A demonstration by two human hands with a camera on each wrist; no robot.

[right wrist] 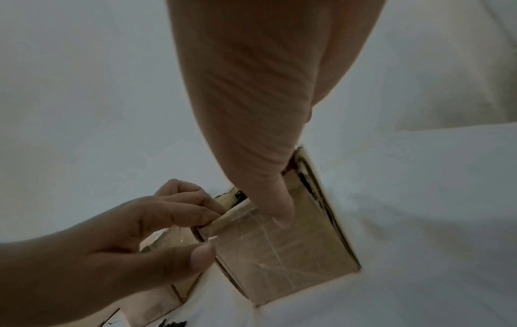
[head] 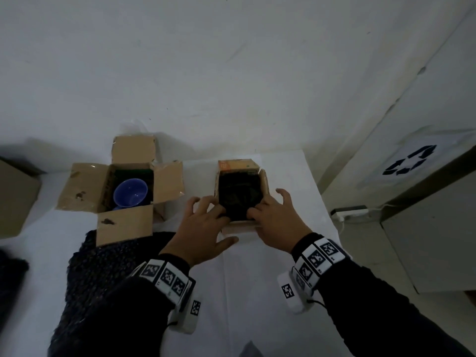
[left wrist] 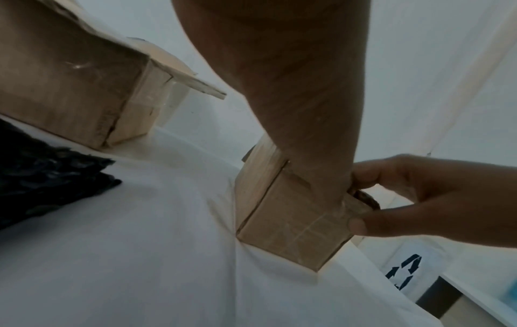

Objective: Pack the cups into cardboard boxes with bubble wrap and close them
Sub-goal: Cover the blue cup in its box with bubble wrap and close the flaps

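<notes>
A small cardboard box (head: 238,164) stands at the table's middle, filled with dark bubble wrap (head: 239,194). My left hand (head: 219,225) grips its near left corner, fingers curled over the rim, thumb on the front wall. My right hand (head: 268,217) grips the near right corner the same way. In the left wrist view the right hand (left wrist: 419,199) pinches the small box (left wrist: 285,227). In the right wrist view the left hand (right wrist: 140,232) pinches the box's (right wrist: 279,254) top edge. A larger open box (head: 85,186) on the left holds a blue cup (head: 130,193).
A loose sheet of dark bubble wrap (head: 103,258) lies in front of the larger box. Another brown box (head: 15,197) sits at the far left. The table's right edge (head: 322,202) runs close to the small box, with a power strip (head: 350,212) and a white bin (head: 409,161) beyond.
</notes>
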